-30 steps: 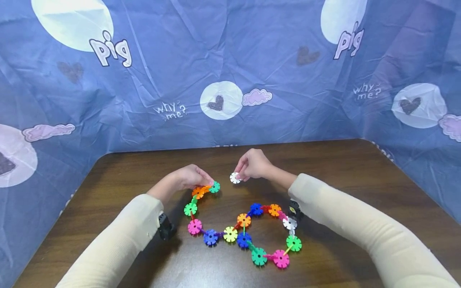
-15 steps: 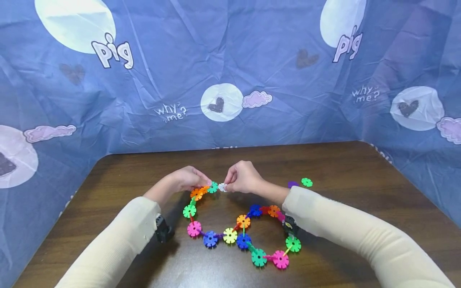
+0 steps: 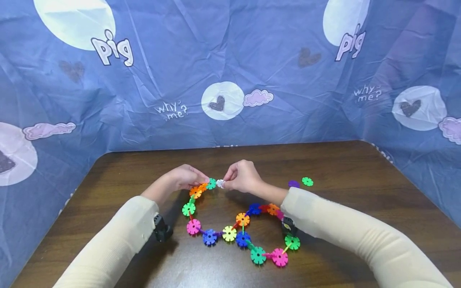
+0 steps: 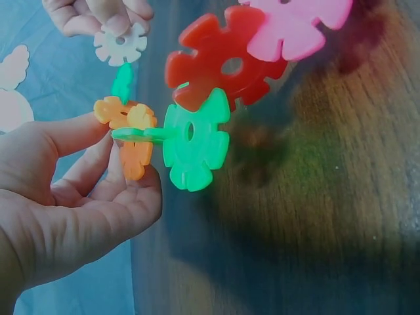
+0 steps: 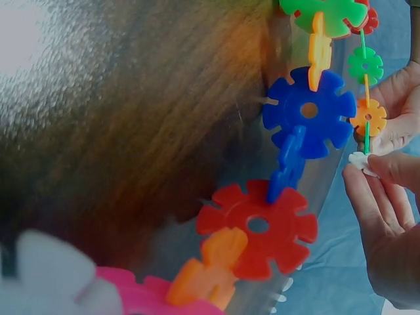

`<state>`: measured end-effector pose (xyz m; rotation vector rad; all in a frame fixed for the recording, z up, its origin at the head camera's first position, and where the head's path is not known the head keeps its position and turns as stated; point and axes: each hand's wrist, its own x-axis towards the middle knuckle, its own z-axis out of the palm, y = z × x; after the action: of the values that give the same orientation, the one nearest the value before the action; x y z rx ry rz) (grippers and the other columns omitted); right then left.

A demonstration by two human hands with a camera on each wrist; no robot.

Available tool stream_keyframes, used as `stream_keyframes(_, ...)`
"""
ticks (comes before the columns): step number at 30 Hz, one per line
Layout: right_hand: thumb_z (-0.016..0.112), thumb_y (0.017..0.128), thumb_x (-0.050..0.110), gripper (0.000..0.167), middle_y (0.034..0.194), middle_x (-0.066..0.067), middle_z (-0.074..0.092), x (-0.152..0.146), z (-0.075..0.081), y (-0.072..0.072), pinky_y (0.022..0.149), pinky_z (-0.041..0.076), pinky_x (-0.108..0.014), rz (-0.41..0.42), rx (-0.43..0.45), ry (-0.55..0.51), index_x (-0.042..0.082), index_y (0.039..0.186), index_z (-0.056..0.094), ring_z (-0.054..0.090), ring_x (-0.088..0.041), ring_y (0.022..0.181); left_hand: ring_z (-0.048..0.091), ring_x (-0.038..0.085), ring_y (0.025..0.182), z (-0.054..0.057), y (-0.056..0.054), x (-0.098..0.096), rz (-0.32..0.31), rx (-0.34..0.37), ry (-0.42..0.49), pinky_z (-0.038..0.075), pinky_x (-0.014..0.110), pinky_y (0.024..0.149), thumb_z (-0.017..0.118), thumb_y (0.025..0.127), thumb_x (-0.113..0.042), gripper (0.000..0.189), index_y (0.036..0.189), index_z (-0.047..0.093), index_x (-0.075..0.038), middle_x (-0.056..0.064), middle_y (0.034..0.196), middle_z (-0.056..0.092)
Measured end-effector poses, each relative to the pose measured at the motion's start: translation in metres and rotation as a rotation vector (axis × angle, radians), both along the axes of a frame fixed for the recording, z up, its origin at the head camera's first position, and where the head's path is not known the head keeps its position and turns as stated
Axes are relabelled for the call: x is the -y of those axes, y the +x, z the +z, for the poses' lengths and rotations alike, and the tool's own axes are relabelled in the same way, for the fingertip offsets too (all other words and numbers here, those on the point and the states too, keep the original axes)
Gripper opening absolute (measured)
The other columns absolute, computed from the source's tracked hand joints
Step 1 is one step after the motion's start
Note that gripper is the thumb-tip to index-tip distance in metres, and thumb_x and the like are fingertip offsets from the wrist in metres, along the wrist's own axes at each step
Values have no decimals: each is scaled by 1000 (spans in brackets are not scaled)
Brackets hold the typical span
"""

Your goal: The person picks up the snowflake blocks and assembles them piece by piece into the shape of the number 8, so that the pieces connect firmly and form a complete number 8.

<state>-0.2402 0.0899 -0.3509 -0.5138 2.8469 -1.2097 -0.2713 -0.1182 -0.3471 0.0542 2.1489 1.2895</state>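
My left hand [image 3: 187,177] pinches the end of a chain of notched plastic snowflake discs, gripping an orange disc [image 4: 136,154]. A teal disc [image 3: 211,183] stands out past its fingertips, seen edge-on in the left wrist view. Between thumb and index finger, my right hand [image 3: 243,176] holds a white snowflake disc [image 3: 220,183] against the teal disc's edge. From the left hand the chain runs down through a green disc [image 3: 189,209], a pink disc [image 3: 193,227] and a blue disc [image 3: 210,237]. It continues to a yellow disc [image 3: 229,233] beside a closed ring.
The ring includes an orange disc [image 3: 243,219], a teal-green disc [image 3: 257,255] and a pink disc [image 3: 279,257]; my right sleeve covers part of it. A loose purple disc [image 3: 293,184] and green disc [image 3: 307,181] lie on the wooden table [image 3: 335,160]. A blue cloth [image 3: 288,120] hangs behind.
My right hand has moved left and slightly down, bringing the white disc to the teal one. The loose purple and green discs have come into sight past the right arm. The left hand barely shifts.
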Motion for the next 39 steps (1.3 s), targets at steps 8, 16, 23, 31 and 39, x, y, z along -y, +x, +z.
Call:
stream_keyframes(8, 85, 70, 13, 14, 68, -8, 74, 3, -1, -1, 51, 52, -19, -77, 45, -66, 5, 70, 72, 68, -10, 54, 54, 3, 67, -2, -4, -1, 22, 14, 53, 47, 20, 67, 60, 93, -10, 29, 117, 62, 8, -13, 64, 61)
stream_keyframes(16, 87, 68, 16, 15, 65, -4, 73, 4, -2, -3, 51, 48, -17, -93, -10, -8, 9, 66, 73, 64, -5, 52, 52, 3, 61, -6, -3, -6, 24, 28, 84, 46, 19, 62, 55, 95, -7, 32, 120, 57, 12, -12, 60, 58)
stream_keyframes(23, 87, 68, 14, 15, 65, -6, 73, 4, -1, -5, 51, 51, -18, -74, 5, -33, 8, 66, 73, 66, -8, 52, 53, 4, 62, -6, -1, -10, 68, 32, 79, 47, 18, 61, 54, 95, -5, 35, 125, 55, 14, -10, 61, 58)
stream_keyframes(31, 85, 69, 11, 14, 68, -8, 74, 0, -4, -14, 51, 52, -19, 3, 32, -52, 5, 69, 72, 67, -7, 54, 55, 4, 65, -5, -3, -7, 71, 43, 88, 48, 19, 64, 54, 96, -7, 38, 129, 52, 13, -11, 63, 60)
stream_keyframes(39, 82, 72, 6, 11, 75, -12, 75, -4, -8, -28, 55, 54, -20, 153, 92, -76, 1, 78, 73, 67, -6, 57, 57, 2, 67, -7, -7, 0, 10, 52, 86, 47, 20, 67, 56, 93, -8, 33, 121, 58, 9, -14, 64, 63)
